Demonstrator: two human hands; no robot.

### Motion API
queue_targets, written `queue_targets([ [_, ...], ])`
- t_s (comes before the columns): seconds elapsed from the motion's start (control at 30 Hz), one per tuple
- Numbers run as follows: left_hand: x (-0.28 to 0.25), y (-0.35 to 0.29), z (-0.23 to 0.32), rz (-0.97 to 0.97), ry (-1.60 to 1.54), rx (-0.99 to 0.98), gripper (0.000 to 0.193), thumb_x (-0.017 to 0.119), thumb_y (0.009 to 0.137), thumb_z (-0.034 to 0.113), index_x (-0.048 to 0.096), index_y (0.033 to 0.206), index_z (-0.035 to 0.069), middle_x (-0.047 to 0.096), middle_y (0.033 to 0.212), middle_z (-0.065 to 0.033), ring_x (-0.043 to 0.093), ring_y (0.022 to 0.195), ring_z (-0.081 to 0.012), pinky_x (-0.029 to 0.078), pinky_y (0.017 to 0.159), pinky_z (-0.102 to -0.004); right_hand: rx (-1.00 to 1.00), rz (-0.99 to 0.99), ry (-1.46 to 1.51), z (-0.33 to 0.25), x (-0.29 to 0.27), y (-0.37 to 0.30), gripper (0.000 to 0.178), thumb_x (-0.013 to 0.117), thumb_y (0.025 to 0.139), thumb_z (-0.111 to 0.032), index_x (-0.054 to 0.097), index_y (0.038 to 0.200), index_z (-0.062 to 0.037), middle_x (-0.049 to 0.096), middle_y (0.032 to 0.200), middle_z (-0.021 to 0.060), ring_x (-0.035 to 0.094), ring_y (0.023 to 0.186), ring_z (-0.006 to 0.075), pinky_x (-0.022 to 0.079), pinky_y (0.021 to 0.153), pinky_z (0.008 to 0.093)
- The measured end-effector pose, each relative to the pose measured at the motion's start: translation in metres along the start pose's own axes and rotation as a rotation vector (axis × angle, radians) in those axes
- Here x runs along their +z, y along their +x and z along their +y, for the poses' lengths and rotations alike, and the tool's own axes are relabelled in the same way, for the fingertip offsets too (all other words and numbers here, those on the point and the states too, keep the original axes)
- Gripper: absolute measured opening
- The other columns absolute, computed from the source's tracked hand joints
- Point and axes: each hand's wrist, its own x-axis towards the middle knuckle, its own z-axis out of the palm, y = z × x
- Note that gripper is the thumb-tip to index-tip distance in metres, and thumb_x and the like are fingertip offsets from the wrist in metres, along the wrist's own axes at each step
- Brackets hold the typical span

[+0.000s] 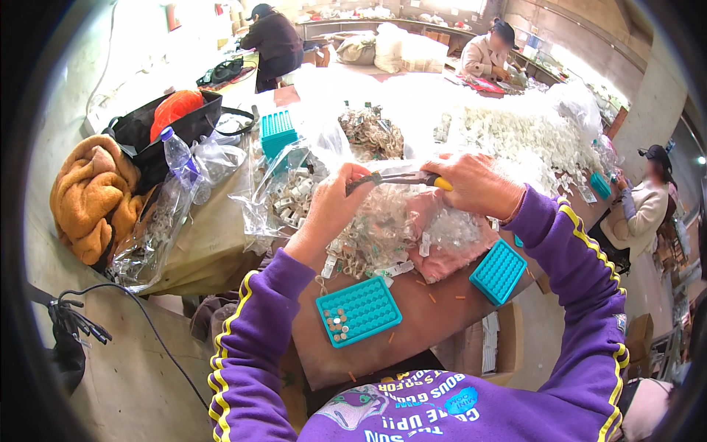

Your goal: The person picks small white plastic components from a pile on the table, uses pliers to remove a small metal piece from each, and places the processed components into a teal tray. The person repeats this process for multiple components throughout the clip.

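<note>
My right hand (477, 182) is wrapped round a pair of pliers (405, 178) with yellow-and-black handles, whose jaws point left. At the jaw tips, my left hand (340, 197) pinches a small dark greenish piece (376, 177), too small to name. Below both hands lies a heap of clear and whitish plastic pieces with thin cords (375, 228), next to a pink cloth or bag (449, 259). Nearer to me, a teal pocketed tray (372, 308) holds several small round discs (336, 324) in its left corner. A second teal tray (498, 272) lies to the right.
Teal trays (278, 131) are stacked at the back left, near a plastic bottle (179, 156), a black bag (132, 151) and an orange-brown fleece (94, 195). White pieces (515, 140) are piled at the far right. Other people (490, 59) work around the tables.
</note>
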Motion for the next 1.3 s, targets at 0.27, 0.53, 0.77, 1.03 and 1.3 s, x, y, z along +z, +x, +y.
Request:
queue_targets([
  [0.27,0.017,0.001,0.003,0.104,0.137,-0.015,0.024,0.065,0.088,0.02,0.061,0.104,0.003,0.069,0.084,-0.015,0.068,0.075,-0.0265,0.051,0.07,-0.0347,0.161,-0.106,-0.106,-0.015,0.005,-0.007,0.039,0.065,0.079,-0.018,0.061,0.117,-0.014,0.067,0.079,0.0163,0.066,0.075,0.0383,0.051,0.067,0.0468],
  [0.53,0.003,0.003,-0.01,0.015,0.056,-0.039,0.023,0.066,0.091,0.016,0.062,0.11,0.004,0.07,0.093,-0.0146,0.066,0.085,-0.0176,0.049,0.077,-0.0305,0.24,-0.08,-0.2,0.001,-0.001,0.002,0.036,0.067,0.078,-0.019,0.062,0.112,-0.0105,0.065,0.09,0.0178,0.066,0.078,0.0369,0.052,0.066,0.0462],
  [0.77,0.017,0.009,-0.037,-0.066,0.084,-0.033,0.022,0.066,0.088,0.011,0.063,0.108,0.003,0.07,0.093,-0.0196,0.068,0.083,-0.0299,0.051,0.074,-0.0366,0.294,-0.146,-0.073,-0.003,-0.01,-0.007,0.037,0.063,0.081,-0.022,0.063,0.117,-0.0129,0.068,0.086,0.0178,0.068,0.08,0.036,0.053,0.069,0.0461],
  [1.03,0.041,0.013,-0.045,-0.115,0.516,0.009,0.044,0.068,0.085,0.04,0.067,0.116,0.009,0.071,0.09,-0.017,0.068,0.09,-0.0315,0.052,0.076,-0.041,0.243,-0.115,-0.062,0.013,0.019,-0.02,0.039,0.063,0.082,-0.028,0.062,0.118,-0.0131,0.068,0.087,0.0179,0.066,0.08,0.0373,0.052,0.072,0.0478],
  [1.3,0.052,0.027,-0.043,-0.108,0.501,0.085,0.025,0.068,0.081,0.029,0.073,0.1,0.012,0.072,0.089,-0.013,0.068,0.084,-0.0311,0.052,0.076,-0.041,0.288,-0.115,-0.04,0.026,0.03,-0.036,0.035,0.062,0.082,-0.021,0.063,0.115,-0.0142,0.069,0.084,0.0165,0.067,0.081,0.0357,0.052,0.072,0.0472],
])
